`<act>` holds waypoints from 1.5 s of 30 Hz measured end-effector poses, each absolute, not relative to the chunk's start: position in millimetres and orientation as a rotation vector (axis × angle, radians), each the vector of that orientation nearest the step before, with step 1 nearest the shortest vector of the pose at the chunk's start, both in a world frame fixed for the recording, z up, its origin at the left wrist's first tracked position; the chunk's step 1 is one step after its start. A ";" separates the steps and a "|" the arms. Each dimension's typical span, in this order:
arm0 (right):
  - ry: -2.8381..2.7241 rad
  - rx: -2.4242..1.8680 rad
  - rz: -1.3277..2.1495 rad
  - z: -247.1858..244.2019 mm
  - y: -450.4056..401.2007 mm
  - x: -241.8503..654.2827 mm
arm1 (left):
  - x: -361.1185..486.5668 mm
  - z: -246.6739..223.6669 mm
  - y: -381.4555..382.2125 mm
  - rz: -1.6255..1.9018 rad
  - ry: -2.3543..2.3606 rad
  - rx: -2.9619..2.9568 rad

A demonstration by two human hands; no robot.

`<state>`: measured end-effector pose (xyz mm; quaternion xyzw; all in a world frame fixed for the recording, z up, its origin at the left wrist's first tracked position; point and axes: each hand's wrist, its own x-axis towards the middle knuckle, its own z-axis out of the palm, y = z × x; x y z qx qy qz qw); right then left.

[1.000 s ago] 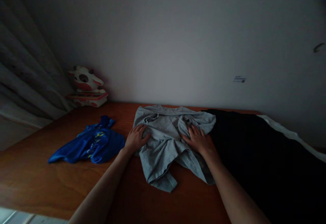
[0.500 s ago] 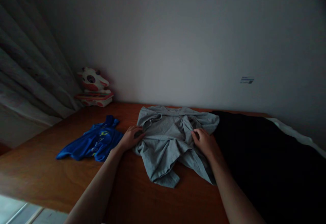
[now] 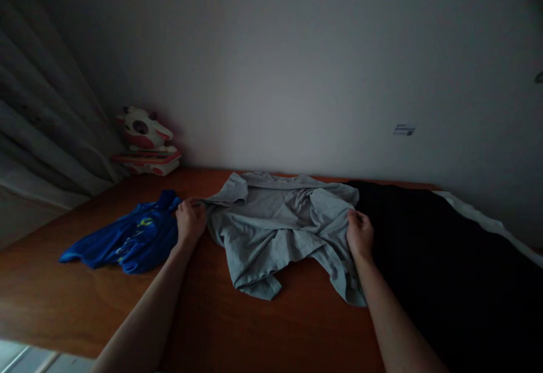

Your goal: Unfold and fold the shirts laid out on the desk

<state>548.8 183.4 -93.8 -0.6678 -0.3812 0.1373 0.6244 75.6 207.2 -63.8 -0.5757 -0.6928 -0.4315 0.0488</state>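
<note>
A grey T-shirt (image 3: 271, 220) lies rumpled on the wooden table (image 3: 254, 339), its neckline toward the wall and its lower part bunched in folds. My left hand (image 3: 190, 221) pinches the shirt's left sleeve and holds it stretched outward. On the other side my right hand (image 3: 360, 234) is closed on the shirt's right edge, with part of the cloth hanging below it. Just left of my left hand rests a crumpled blue shirt (image 3: 131, 237) with yellow and white print.
A large black cloth (image 3: 445, 271) covers the table's right side, with a white cloth strip (image 3: 475, 211) behind it. A cow-shaped toy keyboard (image 3: 146, 142) stands in the back left corner near the curtain (image 3: 46, 129). The wall (image 3: 288, 78) rises behind the table.
My hands have moved apart, the left one outward to the left and the right one to the right. The grey T-shirt is spread wider, its left sleeve pulled out.
</note>
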 end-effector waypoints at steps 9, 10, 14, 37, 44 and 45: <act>-1.210 -1.707 0.383 -88.1 172.0 532.2 | 172.4 -29.5 153.9 -0.587 -1.196 -3.033; -1.268 -1.729 0.376 -87.1 170.6 531.3 | 177.4 -29.0 149.8 -0.547 -1.150 -3.082; -1.420 -1.688 0.397 -84.7 168.7 530.2 | 181.6 -34.5 148.1 -0.562 -1.202 -3.082; -1.714 -1.555 0.323 -95.1 43.6 524.3 | 174.8 -58.0 69.2 -0.793 -1.641 -2.701; -1.824 -1.692 0.156 -105.5 22.6 515.0 | 171.3 -63.3 66.9 -0.863 -1.640 -2.727; -1.822 -1.672 0.156 -107.4 21.4 517.0 | 168.0 -62.0 66.7 -0.915 -1.627 -2.756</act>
